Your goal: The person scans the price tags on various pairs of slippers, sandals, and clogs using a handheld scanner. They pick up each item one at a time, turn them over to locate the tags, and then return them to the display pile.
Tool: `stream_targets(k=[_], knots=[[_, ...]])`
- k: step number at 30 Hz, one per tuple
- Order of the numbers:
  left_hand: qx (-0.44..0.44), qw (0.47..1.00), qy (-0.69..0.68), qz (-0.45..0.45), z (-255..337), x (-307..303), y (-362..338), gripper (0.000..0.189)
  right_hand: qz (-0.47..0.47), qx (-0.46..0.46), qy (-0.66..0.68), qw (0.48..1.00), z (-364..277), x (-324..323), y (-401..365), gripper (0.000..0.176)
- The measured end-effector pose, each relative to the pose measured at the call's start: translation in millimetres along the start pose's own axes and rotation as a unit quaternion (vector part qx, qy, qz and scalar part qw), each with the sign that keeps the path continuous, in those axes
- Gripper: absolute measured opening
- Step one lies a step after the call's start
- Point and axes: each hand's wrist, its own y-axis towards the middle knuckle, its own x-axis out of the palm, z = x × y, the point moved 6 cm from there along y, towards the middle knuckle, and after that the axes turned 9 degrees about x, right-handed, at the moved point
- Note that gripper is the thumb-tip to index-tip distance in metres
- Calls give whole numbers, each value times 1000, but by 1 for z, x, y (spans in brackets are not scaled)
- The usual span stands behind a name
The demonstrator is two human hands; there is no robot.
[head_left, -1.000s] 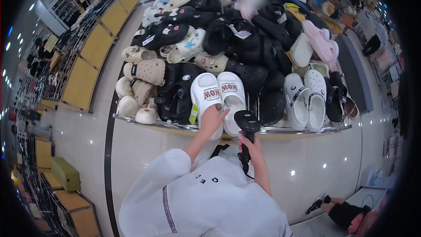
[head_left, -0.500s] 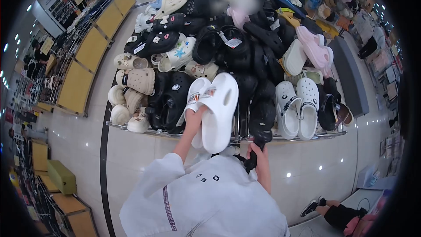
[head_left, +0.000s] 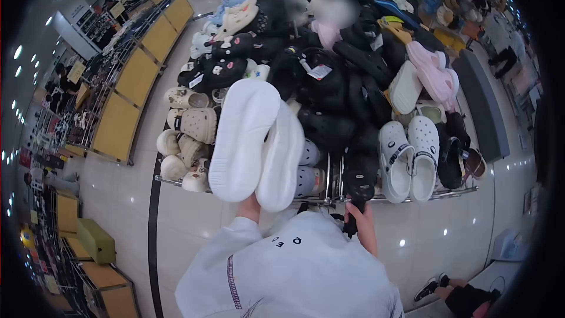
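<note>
A pair of white slides (head_left: 247,141) is held up in front of me, soles facing the camera. My left hand (head_left: 249,209) shows just below them, closed on the pair, its fingers mostly hidden behind the soles. My right hand (head_left: 360,219) is wrapped round a black handle-like thing (head_left: 351,224) at the rack's front edge, beneath a black shoe (head_left: 360,178). Right of that hand, white clogs (head_left: 424,153) with dark badges rest on the rack. Grey-blue clogs (head_left: 306,181) lie just right of the slides.
Black, beige and pink shoes cover the rack, whose metal front rail (head_left: 447,192) faces me. A grey bench (head_left: 479,106) runs along its right side. Yellow-panelled shelving (head_left: 125,103) and a green box (head_left: 95,240) stand left. A person's legs (head_left: 450,288) show at lower right.
The white slides have turned from showing their tops to showing their soles, and have moved left and nearer. Grey-blue clogs have come into sight beside them. My right hand keeps its grip.
</note>
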Motion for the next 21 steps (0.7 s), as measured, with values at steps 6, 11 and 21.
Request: stream_targets(k=[6,11,21], knots=[[32,990,133,-21,-17,21,-4,29,8,18,-13,1000,-5,-21,-6,33],[206,900,370,-99,-34,62,-2,31,51,-8,37,998,-2,-44,-9,22],[192,846,483,-119,-78,57,4,35,108,5,89,990,12,-75,-15,25]])
